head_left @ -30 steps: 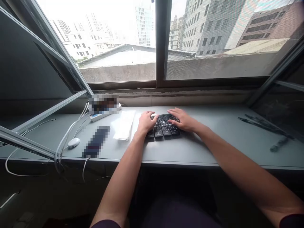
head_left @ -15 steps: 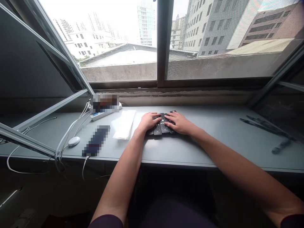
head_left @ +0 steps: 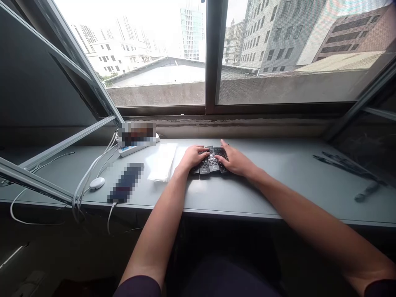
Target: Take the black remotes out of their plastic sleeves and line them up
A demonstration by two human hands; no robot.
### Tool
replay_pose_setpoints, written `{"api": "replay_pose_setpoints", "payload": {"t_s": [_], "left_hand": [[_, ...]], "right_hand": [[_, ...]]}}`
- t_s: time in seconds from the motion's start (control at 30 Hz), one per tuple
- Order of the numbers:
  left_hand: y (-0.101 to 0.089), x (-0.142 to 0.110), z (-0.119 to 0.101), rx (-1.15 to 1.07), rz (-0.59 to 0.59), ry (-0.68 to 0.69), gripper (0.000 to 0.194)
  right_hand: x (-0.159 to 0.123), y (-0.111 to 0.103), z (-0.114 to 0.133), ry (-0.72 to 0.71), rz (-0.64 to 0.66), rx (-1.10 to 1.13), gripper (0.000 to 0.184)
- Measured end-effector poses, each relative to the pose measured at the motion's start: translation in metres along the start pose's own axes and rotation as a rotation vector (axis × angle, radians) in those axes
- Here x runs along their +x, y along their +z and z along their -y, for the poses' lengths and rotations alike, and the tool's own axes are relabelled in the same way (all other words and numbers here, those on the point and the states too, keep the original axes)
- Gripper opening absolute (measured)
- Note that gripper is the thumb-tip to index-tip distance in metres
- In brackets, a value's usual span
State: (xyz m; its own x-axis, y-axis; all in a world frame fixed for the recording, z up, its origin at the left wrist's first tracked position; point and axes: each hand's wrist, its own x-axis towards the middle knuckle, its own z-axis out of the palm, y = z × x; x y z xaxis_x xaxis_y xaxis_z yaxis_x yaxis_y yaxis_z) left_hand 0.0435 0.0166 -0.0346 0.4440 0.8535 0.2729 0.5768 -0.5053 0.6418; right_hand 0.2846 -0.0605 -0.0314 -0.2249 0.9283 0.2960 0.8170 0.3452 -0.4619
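Observation:
Several black remote controls (head_left: pixel 213 163) with small pale buttons lie side by side, long sides together, on the grey desk. My left hand (head_left: pixel 194 156) rests over the left ones, palm down, its fingers stretched across their upper part. At the right end of the row is my right hand (head_left: pixel 236 160). Its thumb reaches left onto the remotes, and a finger points away toward the window; its other fingers are partly hidden. Both hands are open and touch the remotes without lifting them.
Left of the hands lie white sheets (head_left: pixel 163 163) and a blurred-out dark object (head_left: pixel 126 182) with a white cable. Behind them stands a white power strip (head_left: pixel 139 148). A round white device (head_left: pixel 97 183) sits near metal frame bars (head_left: pixel 66 126). Dark thin items (head_left: pixel 343 167) lie far right.
My right hand has drawn its fingers back to the right, uncovering more of the right-hand remotes. My left hand stays in about the same place.

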Motion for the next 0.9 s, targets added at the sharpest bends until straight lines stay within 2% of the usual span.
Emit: {"api": "replay_pose_setpoints", "payload": {"t_s": [0.1, 0.23, 0.53, 0.9], "left_hand": [[0.000, -0.001, 0.000, 0.014, -0.008, 0.006, 0.031], [0.001, -0.002, -0.001, 0.048, -0.030, 0.004, 0.029], [-0.003, -0.005, -0.007, 0.023, 0.023, -0.024, 0.031], [-0.004, -0.006, -0.006, -0.015, 0.034, -0.008, 0.030]], "right_hand": [[-0.002, -0.003, 0.000, 0.028, -0.010, 0.037, 0.089], [-0.002, -0.003, -0.003, 0.023, -0.001, 0.023, 0.081], [0.001, 0.001, -0.011, -0.077, 0.003, -0.073, 0.046], [0.001, 0.006, -0.014, -0.078, -0.036, -0.064, 0.046]]}}
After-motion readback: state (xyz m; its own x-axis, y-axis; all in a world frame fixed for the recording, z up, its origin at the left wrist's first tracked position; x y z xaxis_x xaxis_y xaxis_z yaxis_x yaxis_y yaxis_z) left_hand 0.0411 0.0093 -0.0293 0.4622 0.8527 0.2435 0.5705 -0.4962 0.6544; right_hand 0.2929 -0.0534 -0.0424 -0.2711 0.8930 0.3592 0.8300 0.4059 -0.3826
